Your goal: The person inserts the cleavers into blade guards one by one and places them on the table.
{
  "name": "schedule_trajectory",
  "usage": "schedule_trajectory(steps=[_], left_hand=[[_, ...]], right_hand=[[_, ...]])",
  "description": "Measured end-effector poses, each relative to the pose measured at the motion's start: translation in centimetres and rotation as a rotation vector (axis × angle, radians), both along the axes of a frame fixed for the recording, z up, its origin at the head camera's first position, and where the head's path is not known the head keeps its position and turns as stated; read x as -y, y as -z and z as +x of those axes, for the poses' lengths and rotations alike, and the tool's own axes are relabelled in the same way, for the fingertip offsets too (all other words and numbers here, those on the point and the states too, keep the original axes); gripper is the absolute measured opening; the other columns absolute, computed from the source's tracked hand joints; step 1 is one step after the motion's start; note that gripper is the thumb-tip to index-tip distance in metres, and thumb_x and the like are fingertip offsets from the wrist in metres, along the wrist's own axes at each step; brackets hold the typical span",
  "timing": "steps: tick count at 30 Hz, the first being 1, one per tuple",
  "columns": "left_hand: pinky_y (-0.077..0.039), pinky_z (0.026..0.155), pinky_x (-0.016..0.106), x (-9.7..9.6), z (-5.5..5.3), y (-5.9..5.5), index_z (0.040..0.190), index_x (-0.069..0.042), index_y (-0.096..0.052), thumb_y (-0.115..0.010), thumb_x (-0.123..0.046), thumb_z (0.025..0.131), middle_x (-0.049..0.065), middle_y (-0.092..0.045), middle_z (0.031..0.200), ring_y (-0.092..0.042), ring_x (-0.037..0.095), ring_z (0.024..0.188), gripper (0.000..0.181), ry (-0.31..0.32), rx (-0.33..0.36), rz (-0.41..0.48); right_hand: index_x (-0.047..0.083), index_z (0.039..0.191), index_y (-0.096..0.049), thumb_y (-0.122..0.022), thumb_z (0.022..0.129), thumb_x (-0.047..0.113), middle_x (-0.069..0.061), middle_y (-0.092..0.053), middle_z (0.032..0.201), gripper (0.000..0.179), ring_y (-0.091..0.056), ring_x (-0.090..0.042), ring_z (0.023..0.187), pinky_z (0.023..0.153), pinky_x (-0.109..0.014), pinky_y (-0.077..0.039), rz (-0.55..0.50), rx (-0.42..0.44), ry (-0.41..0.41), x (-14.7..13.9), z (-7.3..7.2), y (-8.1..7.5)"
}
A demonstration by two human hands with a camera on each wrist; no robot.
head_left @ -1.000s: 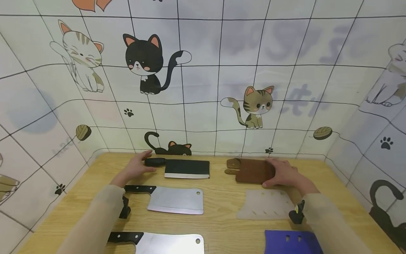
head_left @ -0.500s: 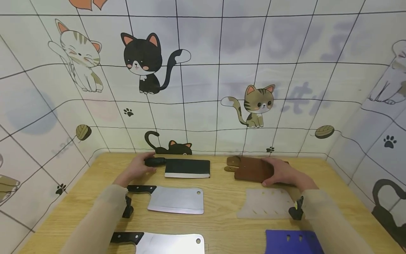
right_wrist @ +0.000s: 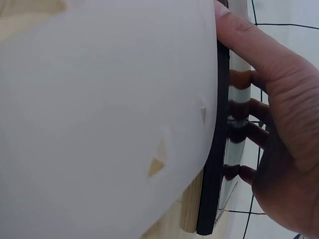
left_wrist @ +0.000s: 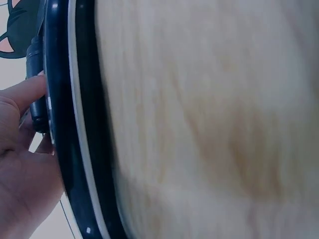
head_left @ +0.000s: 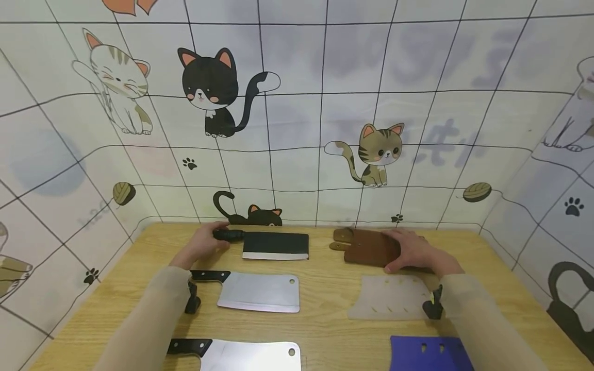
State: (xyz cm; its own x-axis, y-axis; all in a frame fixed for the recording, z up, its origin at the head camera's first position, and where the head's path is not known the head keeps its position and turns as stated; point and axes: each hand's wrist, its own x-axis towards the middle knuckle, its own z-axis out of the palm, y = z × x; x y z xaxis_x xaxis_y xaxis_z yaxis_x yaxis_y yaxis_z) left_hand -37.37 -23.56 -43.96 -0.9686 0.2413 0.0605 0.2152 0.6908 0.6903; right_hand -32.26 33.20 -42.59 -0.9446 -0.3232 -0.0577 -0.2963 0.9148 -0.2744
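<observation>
At the back left, a cleaver point(head_left: 276, 246) with a dark blade and bright edge lies flat. My left hand point(head_left: 204, 245) holds the end of its black handle point(head_left: 229, 235), the thumb against it in the left wrist view. On the back right my right hand point(head_left: 413, 251) grips a brown leather sheath point(head_left: 366, 246), thumb at the near edge, fingers over the far side. Its two snap straps point left, and the palm hides its right part. Seen from the right wrist, the fingertips meet a shiny surface beside a black strip point(right_wrist: 214, 149).
Two silver cleavers lie nearer, a middle one point(head_left: 260, 292) and a front one point(head_left: 252, 355). To the right are a translucent white blade guard point(head_left: 390, 299) and a blue one point(head_left: 429, 353). A cat-patterned cloth wall point(head_left: 297, 123) rises behind the wooden table point(head_left: 325, 288).
My left hand has edged right, closer round the cleaver's handle. The leather sheath has tilted slightly under my right hand, which has shifted a little left. The other things stay put.
</observation>
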Motion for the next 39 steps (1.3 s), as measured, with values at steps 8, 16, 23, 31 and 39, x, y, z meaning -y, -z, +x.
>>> schedule_trajectory(steps=[8,16,23,31,39], left_hand=[[-0.03,0.112,0.059,-0.2,-0.5,0.4,0.141,0.001,-0.058,-0.076,-0.003,0.088,0.029,-0.051,0.146,-0.045,0.047,0.133,0.057,0.019,0.03,0.068],[-0.033,0.108,0.059,-0.1,-0.5,0.4,0.135,0.0,-0.065,-0.077,0.001,0.085,0.029,-0.055,0.141,-0.049,0.045,0.127,0.051,0.065,0.021,0.095],[-0.039,0.101,0.053,0.4,-0.3,0.1,0.131,0.004,-0.066,-0.08,0.002,0.08,0.024,-0.065,0.127,-0.056,0.041,0.117,0.053,0.171,-0.019,0.1],[-0.043,0.091,0.04,0.5,-0.3,-0.4,0.133,0.002,-0.066,-0.08,-0.002,0.083,0.023,-0.064,0.125,-0.057,0.035,0.11,0.052,0.16,0.053,0.134],[-0.045,0.09,0.037,0.1,-0.1,-0.3,0.135,0.003,-0.064,-0.078,0.0,0.085,0.024,-0.062,0.128,-0.057,0.034,0.109,0.053,0.166,0.085,0.202]], right_hand=[[-0.002,0.151,-0.044,-0.09,0.065,0.06,-0.035,-0.039,0.151,0.115,-0.034,-0.06,0.134,0.096,-0.079,-0.031,-0.001,-0.006,-0.032,-0.3,0.0,0.2],[-0.006,0.148,-0.046,-0.096,0.062,0.047,-0.033,-0.046,0.147,0.112,-0.037,-0.057,0.133,0.102,-0.072,-0.033,-0.042,-0.005,-0.116,-0.1,-0.1,-0.4],[-0.006,0.149,-0.044,-0.097,0.063,0.043,-0.031,-0.045,0.149,0.112,-0.04,-0.052,0.136,0.107,-0.065,-0.035,-0.125,0.03,-0.14,-0.5,-0.3,0.7],[-0.001,0.151,-0.046,-0.096,0.063,0.045,-0.028,-0.047,0.15,0.111,-0.041,-0.051,0.136,0.105,-0.066,-0.036,-0.132,0.024,-0.131,-1.0,-0.8,0.6],[-0.002,0.15,-0.047,-0.097,0.063,0.04,-0.029,-0.045,0.151,0.109,-0.038,-0.052,0.138,0.108,-0.066,-0.033,-0.206,0.04,-0.152,-1.0,-0.2,-0.1]])
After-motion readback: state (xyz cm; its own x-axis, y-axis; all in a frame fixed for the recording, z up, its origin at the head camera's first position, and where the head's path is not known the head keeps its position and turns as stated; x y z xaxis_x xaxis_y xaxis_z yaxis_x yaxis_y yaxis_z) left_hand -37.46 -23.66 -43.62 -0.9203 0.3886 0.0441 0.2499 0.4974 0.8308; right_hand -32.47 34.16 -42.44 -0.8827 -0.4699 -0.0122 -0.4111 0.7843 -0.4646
